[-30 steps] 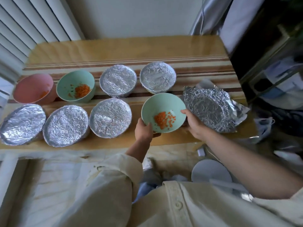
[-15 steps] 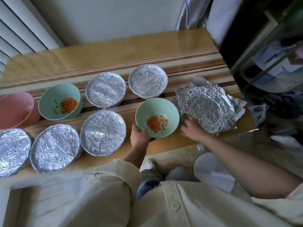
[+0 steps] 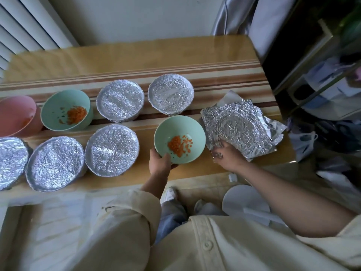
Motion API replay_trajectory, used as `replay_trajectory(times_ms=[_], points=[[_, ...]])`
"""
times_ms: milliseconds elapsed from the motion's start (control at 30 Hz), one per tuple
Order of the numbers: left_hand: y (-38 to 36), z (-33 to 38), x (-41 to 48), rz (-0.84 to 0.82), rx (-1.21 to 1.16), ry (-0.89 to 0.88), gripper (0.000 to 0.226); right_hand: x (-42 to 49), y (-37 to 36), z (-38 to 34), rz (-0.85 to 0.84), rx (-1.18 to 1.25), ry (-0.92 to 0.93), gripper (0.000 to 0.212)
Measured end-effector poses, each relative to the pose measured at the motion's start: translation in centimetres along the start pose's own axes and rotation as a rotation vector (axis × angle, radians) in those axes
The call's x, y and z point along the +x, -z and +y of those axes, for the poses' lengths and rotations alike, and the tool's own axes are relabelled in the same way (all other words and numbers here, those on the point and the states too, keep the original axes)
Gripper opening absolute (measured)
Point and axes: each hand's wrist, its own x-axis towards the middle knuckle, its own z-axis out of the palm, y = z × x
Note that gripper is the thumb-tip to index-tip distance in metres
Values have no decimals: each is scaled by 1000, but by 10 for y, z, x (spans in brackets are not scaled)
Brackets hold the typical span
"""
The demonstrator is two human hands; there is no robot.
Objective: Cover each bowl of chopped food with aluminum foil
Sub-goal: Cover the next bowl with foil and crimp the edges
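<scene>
- L grip clenched on near rim of uncovered bowl, bowl just fwd-right of it.
- R grip pinching near-left edge of foil; bowl immediately left of R grip, touching dist.

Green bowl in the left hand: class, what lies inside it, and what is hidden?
The green bowl, held by the left hand, contains a small heap of chopped orange food. That hand hides part of its near rim.

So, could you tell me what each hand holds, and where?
Left hand: nearer green bowl, near rim. Right hand: crumpled foil sheet, near-left corner.
</scene>
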Motion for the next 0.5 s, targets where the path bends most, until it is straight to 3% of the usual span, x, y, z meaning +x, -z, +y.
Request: replay_trajectory(times_ms=[100,200,300,367,500], points=[[-5,1,-7,76,130,-39,40,-4,4,6,80,-75,23,35],[-11,2,-13,267,383,-171,48,-7,4,14,130,-198,3,51],[-15,6,-20,402,468,-297,47,-7,3,20,154,-285,-18,67],[-16,6,-20,446,535,-417,46,-9,4,24,164,-329,56,59],[-25,9,-26,450,540,-698,40,-13,8,29,235,-206,184,12]])
